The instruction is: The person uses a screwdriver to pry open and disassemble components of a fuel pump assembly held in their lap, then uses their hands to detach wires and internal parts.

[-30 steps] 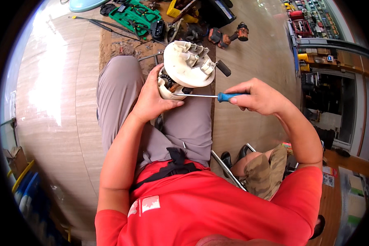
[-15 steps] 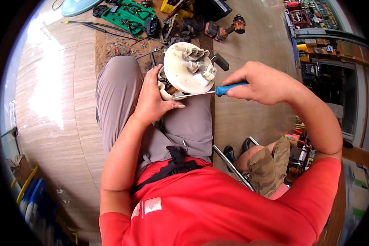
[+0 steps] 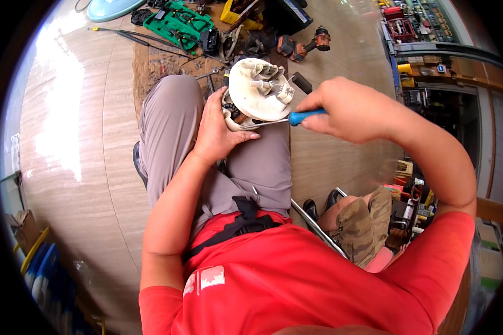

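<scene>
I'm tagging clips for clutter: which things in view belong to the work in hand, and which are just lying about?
In use:
white plastic assembly, held by the left hand
blue-handled screwdriver, in the right hand, its shaft reaching the assembly

Apparently just lying about:
green tool case
orange and black power drill
yellow bin

Screwdriver (image 3: 307, 118) tilted; right elbow (image 3: 457, 192) swung outward, apparently.
</scene>
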A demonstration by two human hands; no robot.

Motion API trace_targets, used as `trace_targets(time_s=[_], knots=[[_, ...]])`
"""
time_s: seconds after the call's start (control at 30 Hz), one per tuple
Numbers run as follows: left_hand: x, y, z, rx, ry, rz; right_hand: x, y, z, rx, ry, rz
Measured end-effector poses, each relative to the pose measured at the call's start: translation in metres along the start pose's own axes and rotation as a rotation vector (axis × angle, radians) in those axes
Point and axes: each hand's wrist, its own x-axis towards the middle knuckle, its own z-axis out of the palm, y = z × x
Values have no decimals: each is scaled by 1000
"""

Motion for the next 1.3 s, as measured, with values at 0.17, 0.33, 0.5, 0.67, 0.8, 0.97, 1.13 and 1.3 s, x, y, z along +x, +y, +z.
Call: trace_targets(time_s=[0.17, 0.33, 0.5, 0.67, 0.8, 0.97, 1.13, 1.3], knots=[[-2, 7, 1, 66, 9, 11, 3, -4, -8, 105, -79, 139], [-5, 1, 1, 106, 56, 50, -15, -37, 17, -287, 84, 22], [-5, 4, 0, 117, 63, 78, -32, -39, 47, -312, 209, 26], [-5, 4, 1, 97, 79, 31, -36, -48, 51, -292, 244, 44], [-5, 5, -1, 119, 91, 39, -29, -48, 35, -228, 108, 105], [-4, 5, 2, 86, 82, 48, -5, 11, 17, 65, 80, -52], [-3, 8, -1, 47, 73, -21, -7, 27, 39, 174, 131, -73], [-1, 3, -3, -36, 36, -43, 3, 36, 33, 238, 95, -56]])
